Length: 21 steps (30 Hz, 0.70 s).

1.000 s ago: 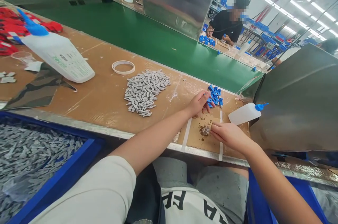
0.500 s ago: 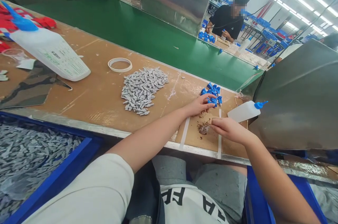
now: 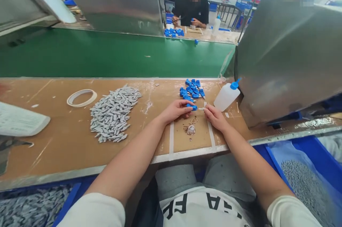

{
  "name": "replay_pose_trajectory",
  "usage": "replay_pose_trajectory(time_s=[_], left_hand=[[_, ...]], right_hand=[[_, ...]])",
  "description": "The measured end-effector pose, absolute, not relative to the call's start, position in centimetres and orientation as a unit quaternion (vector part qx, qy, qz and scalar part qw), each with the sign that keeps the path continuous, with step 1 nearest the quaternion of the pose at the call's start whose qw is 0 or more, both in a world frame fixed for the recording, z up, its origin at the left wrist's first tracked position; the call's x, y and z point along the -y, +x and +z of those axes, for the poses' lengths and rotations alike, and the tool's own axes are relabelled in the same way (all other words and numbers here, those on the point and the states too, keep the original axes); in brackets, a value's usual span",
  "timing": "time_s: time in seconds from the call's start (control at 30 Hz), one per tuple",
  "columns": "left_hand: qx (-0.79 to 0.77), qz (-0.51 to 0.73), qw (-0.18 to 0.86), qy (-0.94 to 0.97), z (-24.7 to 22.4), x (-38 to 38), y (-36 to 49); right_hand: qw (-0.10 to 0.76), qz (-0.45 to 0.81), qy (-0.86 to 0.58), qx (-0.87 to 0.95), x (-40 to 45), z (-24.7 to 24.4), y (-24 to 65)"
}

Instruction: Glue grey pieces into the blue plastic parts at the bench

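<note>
My left hand point(image 3: 179, 110) pinches a small blue plastic part point(image 3: 191, 107) between thumb and fingertips. Facing it from the right, my right hand point(image 3: 215, 115) is closed on a small pale grey piece point(image 3: 201, 109), whose tip points toward the blue part with a narrow gap between them. Just beyond my fingers lies a loose pile of similar blue parts point(image 3: 192, 88). Below the hands is a shiny wet-looking spot point(image 3: 191, 130) on the brown tabletop point(image 3: 184, 143), with brown specks around it. A white squeeze bottle point(image 3: 226, 97) with a blue nozzle lies tilted beyond my right hand.
To the left are a heap of grey pieces point(image 3: 114, 113), a tape roll point(image 3: 81, 97) and a large white bottle point(image 3: 21, 120). A green belt point(image 3: 120, 54) runs behind. A metal panel point(image 3: 288, 56) stands at right. A co-worker point(image 3: 191, 6) sits opposite.
The view has levelled and turned right. My left hand has lifted a blue part from the pile. My right hand has moved from the wet spot up toward it, holding a small pale piece.
</note>
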<state>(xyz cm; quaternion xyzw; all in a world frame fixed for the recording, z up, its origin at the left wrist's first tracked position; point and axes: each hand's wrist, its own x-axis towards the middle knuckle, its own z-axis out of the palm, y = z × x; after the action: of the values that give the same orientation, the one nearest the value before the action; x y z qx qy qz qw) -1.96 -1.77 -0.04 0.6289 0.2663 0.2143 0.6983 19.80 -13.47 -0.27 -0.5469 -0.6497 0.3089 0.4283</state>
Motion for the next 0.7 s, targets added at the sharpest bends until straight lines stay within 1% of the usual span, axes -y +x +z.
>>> replay_pose_trajectory(time_s=[0.2, 0.43, 0.57, 0.63, 0.7], left_hand=[[-0.272, 0.207, 0.684, 0.644, 0.3, 2.0, -2.0], [-0.261, 0.194, 0.672, 0.666, 0.5, 2.7, -1.7], [-0.264, 0.186, 0.652, 0.686, 0.5, 2.8, -1.9], [-0.268, 0.216, 0.621, 0.704, 0.9, 2.7, -1.7], [-0.279, 0.314, 0.585, 0.693, 1.5, 2.6, -1.0]], right_hand=[[0.423, 0.274, -0.535, 0.678, 13.1, -0.5, 19.8], [0.361, 0.216, -0.536, 0.732, 13.3, -0.5, 19.4], [0.349, 0.215, -0.538, 0.737, 13.3, -0.7, 19.3], [0.363, 0.233, -0.525, 0.733, 13.3, -0.6, 19.3], [0.381, 0.259, -0.509, 0.727, 13.3, -0.5, 19.2]])
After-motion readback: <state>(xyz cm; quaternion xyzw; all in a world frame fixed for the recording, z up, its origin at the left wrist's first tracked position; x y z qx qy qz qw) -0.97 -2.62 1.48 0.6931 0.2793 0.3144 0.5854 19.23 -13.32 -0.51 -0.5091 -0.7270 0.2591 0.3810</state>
